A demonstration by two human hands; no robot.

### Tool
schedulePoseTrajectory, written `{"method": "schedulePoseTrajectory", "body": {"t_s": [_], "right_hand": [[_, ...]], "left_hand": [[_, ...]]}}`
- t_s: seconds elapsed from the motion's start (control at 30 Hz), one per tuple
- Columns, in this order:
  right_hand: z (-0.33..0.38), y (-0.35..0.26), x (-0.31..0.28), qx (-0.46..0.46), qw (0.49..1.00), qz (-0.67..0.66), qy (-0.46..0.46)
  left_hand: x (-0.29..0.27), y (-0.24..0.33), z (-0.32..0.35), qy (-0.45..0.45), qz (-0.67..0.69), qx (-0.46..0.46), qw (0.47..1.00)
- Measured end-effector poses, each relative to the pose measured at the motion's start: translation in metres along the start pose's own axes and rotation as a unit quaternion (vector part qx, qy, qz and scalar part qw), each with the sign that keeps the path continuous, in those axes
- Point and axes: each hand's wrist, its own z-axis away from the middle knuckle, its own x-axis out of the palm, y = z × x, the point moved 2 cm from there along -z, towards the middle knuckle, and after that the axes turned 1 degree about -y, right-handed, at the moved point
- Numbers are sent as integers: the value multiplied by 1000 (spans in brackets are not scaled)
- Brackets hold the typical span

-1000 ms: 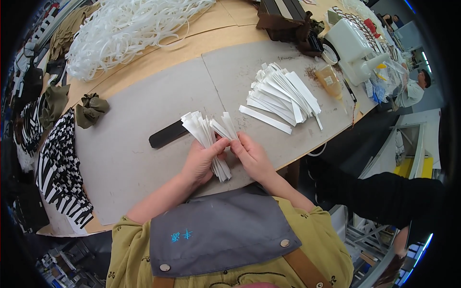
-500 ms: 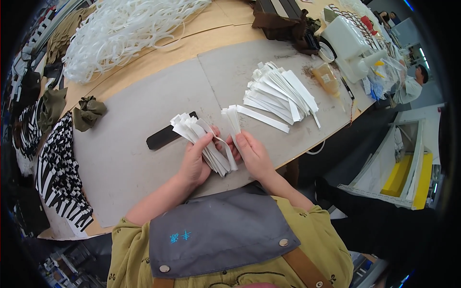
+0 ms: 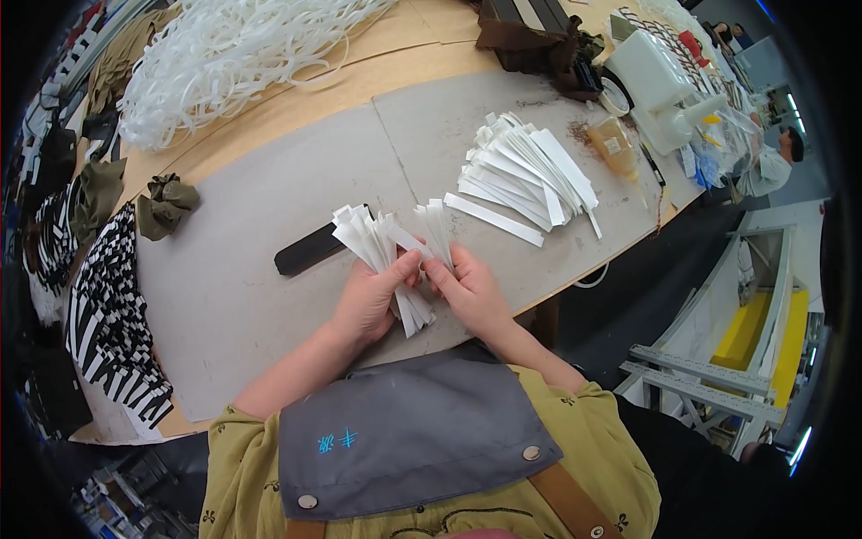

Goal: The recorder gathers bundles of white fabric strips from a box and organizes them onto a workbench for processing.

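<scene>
A fanned bundle of white strips is gripped in my left hand, with the strip ends sticking out above and below the fingers. My right hand holds a smaller bunch of white strips, upright beside it. Between the two bunches, one strip slants across to where both thumbs and fingertips meet. A dark flat bar lies on the grey table covering, partly behind the left bundle. Right of my hands a single white strip lies beside a large pile of similar strips.
A heap of white ribbon covers the far left. Black-and-white strips and a crumpled olive cloth lie at the left. Far right are an amber bottle, a black pen and a white machine. The table edge curves past my right side.
My hands have come together, the left shifting slightly right with its bundle. The strip that hung curved between them is now pinched at the fingertips. A person's dark-clothed leg at right has shifted.
</scene>
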Motion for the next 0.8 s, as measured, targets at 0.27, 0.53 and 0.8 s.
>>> {"method": "schedulePoseTrajectory", "body": {"t_s": [0.27,0.53,0.8], "right_hand": [[-5,7,-4,10,997,-72,28],[-1,3,-11,67,995,-75,10],[-2,2,-4,53,997,-59,-7]], "left_hand": [[6,3,0,33,93,34,995],[-5,-2,-4,-4,90,28,996],[-8,-3,-2,-1,89,12,996]]}}
